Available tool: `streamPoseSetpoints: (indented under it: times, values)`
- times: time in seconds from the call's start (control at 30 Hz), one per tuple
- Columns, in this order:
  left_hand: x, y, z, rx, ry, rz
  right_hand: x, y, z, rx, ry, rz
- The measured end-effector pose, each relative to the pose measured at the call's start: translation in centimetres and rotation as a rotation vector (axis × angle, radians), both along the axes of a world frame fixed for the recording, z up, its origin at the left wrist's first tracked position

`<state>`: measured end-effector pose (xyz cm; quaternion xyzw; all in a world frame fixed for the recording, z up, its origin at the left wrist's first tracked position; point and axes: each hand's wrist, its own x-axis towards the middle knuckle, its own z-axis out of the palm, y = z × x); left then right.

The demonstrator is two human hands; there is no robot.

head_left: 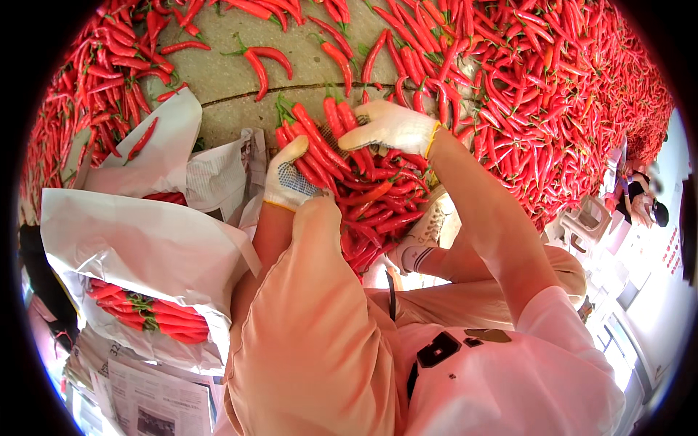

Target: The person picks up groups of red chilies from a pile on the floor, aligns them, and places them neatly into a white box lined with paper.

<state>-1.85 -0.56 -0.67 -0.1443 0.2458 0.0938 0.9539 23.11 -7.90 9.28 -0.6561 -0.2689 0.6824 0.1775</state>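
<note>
Both hands wear white gloves with dark dotted palms. My left hand [289, 174] is closed on a bunch of long red chilies [313, 151], their green stems pointing away from me. My right hand [385, 131] is curled round a few upright red chilies [336, 120] just right of that bunch. Below and between my hands lies a heap of loose chilies [378, 211] near my shoe [425, 229]. At my left, an open white paper-lined package [145, 225] holds neatly laid chilies [149, 312], stems meeting in the middle.
Large heaps of chilies [552, 94] cover the right and upper left of the concrete floor [218, 65]. More paper wrapping [156, 131] and newspaper [160, 407] lie at left. A plastic stool [587, 218] stands at right, and beyond it is another person [640, 196].
</note>
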Motion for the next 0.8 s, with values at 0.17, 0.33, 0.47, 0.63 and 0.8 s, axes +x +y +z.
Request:
streamPoseSetpoints:
  times: [0.17,0.33,0.47,0.63,0.8]
  values:
    - [1.4,-0.6,0.7,0.094,0.168,-0.074,-1.6,-0.8,-0.2,0.123,-0.496,0.335]
    - [1.3,-0.4,0.7,0.354,0.189,-0.126,-3.1,-1.7,0.1,0.148,-0.556,0.267]
    - [2.3,-0.7,1.5,0.353,0.247,-0.138,-0.9,-3.5,-0.7,0.167,-0.419,0.012]
    - [0.4,-0.6,1.4,0.149,0.209,0.049,3.2,-5.1,1.9,0.02,-0.178,-0.568]
    - [0.4,-0.8,0.4,0.156,0.141,0.008,5.4,-7.9,-1.8,-0.037,-0.093,-0.221]
